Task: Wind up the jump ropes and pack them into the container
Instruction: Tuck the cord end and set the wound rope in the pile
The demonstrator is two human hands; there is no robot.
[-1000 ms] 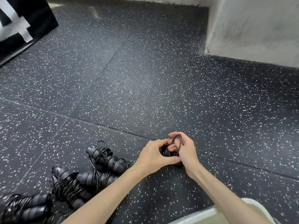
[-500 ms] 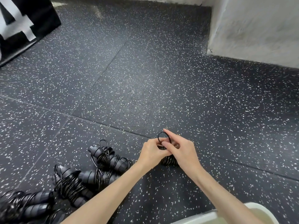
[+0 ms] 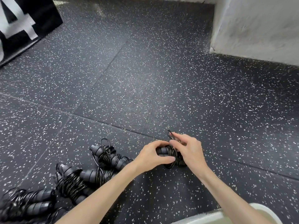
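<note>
A black jump rope (image 3: 171,154) with grey handles is held just above the floor, its cord coiled around the handles. My left hand (image 3: 152,156) grips the handles from the left, thumb underneath. My right hand (image 3: 189,151) pinches a small end loop of the cord that sticks up at the top of the bundle. Several wound jump ropes (image 3: 103,160) lie in a pile on the floor to the left. The white container (image 3: 265,212) shows only its rim at the bottom right, partly behind my right forearm.
The floor (image 3: 145,88) is dark speckled rubber tiles. A pale concrete wall (image 3: 258,25) rises at the upper right. A black panel with white markings (image 3: 21,21) stands at the upper left.
The cord's end loop has gone from over my right hand to a small loop pinched at the bundle's top. My left hand shifted down to grip the handles. The coil looks tighter.
</note>
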